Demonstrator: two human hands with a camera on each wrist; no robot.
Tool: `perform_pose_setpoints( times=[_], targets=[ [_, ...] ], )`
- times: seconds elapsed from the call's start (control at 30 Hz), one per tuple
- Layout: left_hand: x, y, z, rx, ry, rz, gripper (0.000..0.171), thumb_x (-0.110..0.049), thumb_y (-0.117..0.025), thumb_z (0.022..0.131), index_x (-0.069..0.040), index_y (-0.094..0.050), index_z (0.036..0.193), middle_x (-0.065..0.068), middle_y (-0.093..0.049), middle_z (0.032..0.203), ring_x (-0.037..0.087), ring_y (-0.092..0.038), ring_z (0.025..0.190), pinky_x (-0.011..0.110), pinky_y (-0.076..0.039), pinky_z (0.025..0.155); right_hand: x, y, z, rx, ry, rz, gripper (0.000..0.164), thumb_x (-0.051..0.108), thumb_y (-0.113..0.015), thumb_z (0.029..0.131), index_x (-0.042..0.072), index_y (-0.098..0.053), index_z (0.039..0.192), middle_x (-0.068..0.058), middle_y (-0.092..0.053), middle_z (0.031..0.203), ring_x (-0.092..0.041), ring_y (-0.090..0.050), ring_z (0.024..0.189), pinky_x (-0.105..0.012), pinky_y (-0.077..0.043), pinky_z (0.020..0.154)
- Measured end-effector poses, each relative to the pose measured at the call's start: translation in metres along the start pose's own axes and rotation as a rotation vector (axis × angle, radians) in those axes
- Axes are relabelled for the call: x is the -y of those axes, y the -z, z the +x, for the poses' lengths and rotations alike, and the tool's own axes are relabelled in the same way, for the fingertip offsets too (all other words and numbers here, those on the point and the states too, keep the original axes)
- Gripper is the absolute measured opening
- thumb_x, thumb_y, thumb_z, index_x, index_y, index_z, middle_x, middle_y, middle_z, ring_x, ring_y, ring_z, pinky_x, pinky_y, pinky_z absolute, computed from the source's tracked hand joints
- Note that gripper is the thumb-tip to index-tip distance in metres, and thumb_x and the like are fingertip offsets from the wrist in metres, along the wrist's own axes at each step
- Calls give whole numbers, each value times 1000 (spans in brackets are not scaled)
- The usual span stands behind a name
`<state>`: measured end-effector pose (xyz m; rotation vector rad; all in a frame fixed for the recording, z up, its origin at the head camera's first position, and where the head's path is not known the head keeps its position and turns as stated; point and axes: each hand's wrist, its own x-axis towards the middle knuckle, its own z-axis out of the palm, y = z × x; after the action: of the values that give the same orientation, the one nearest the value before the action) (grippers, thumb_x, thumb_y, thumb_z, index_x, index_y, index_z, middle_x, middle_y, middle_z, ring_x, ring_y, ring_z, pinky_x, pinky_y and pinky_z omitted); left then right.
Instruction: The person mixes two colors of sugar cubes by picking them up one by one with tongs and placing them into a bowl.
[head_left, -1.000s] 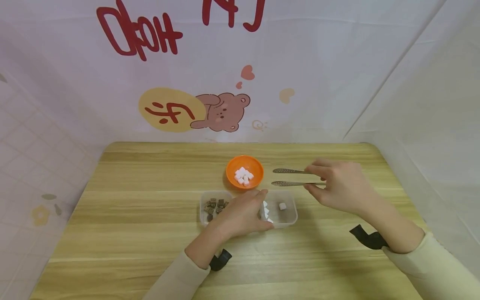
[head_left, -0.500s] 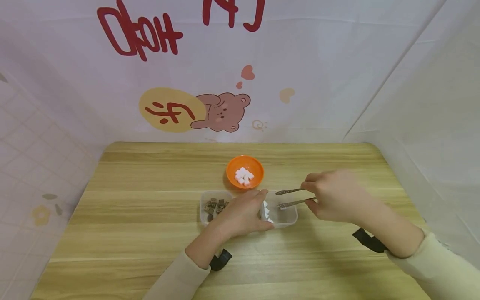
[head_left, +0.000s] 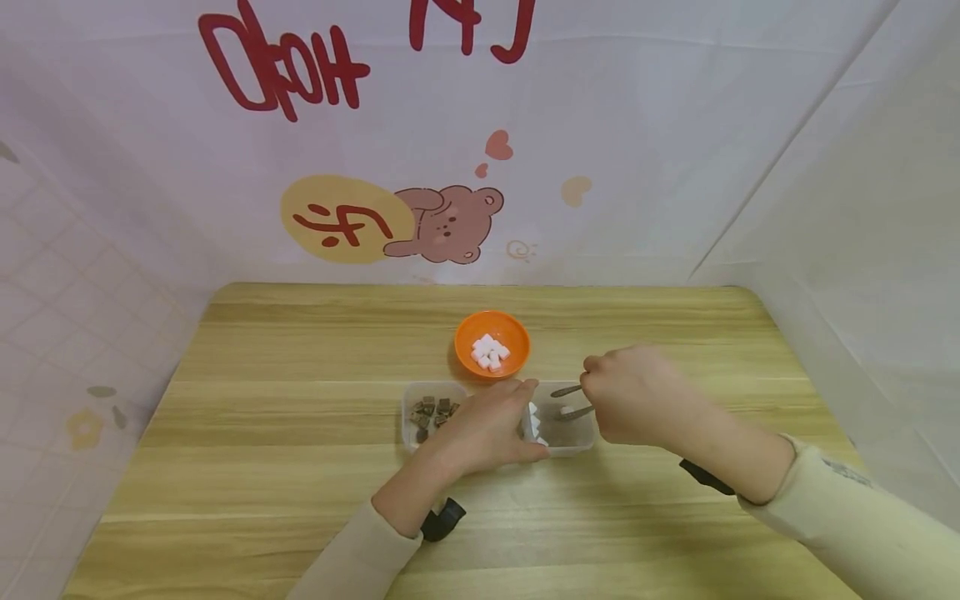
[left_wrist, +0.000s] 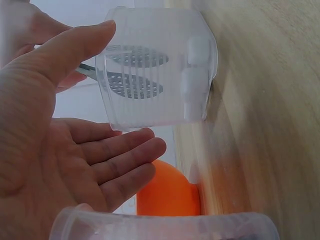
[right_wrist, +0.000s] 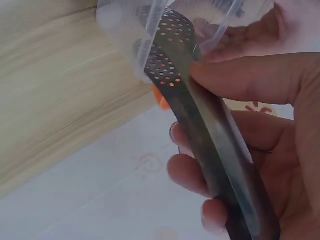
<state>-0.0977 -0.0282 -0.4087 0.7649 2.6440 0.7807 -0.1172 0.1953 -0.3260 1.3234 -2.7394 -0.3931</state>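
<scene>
My left hand (head_left: 487, 425) grips the left end of a clear plastic box (head_left: 579, 448), thumb at its near wall and a fingertip at its far wall. Several white cubes (head_left: 534, 419) sit along that end inside; a single white cube (head_left: 567, 410) lies farther right. My right hand (head_left: 637, 396) holds metal tongs (right_wrist: 200, 125), thumb on one arm and fingers curled round the other. The perforated tips (left_wrist: 135, 86) are inside the box, spread apart, near the single cube. Whether they touch it, I cannot tell.
A second clear box (head_left: 406, 417) with dark brown cubes (head_left: 429, 406) stands left, partly behind my left hand. Behind the boxes is an orange bowl (head_left: 516, 333) holding several white cubes (head_left: 489, 353). A wooden table (head_left: 300, 467) carries everything; a printed cloth (head_left: 637, 125) hangs behind.
My right hand has moved left and nearer to me, bringing the tongs from beyond the right box down into it. The tongs' tips are closer together. My left hand stays put.
</scene>
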Motion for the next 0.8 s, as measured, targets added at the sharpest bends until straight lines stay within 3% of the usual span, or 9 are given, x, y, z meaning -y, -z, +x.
perform_pose_setpoints(
  times=[0.23, 0.47, 0.67, 0.8],
  targets=[
    [-1, 0, -1, -2, 2, -3, 94, -49, -84, 87, -3, -44, 158, 9, -54, 153, 24, -53, 139, 47, -49, 109, 11, -3, 9, 76, 31, -103, 33, -1, -66, 61, 19, -40, 54, 4, -38, 58, -12, -27, 49, -24, -22, 44],
    [0, 0, -1, -3, 1, -10, 93, -49, -83, 87, -3, -44, 158, 10, -53, 155, 25, -52, 140, 48, -48, 109, 15, -7, 12, 76, 60, -162, 33, 4, -71, 61, 19, -42, 55, 5, -41, 57, -10, -31, 49, -23, -29, 43],
    [0, 0, -2, -5, -2, -10, 93, -49, -83, 87, -3, -44, 158, 10, -53, 154, 25, -52, 140, 47, -48, 110, 14, -7, 11, 91, 74, -164, 30, 3, -74, 65, 17, -48, 57, 3, -47, 59, -11, -38, 49, -23, -35, 44],
    [0, 0, -2, -3, 1, 1, 94, -50, -83, 87, -3, -43, 158, 10, -52, 155, 26, -51, 141, 47, -47, 111, 7, -8, 5, 84, 69, -75, 28, 0, -74, 65, 15, -51, 59, 3, -47, 61, -12, -40, 50, -25, -37, 46]
  ],
)
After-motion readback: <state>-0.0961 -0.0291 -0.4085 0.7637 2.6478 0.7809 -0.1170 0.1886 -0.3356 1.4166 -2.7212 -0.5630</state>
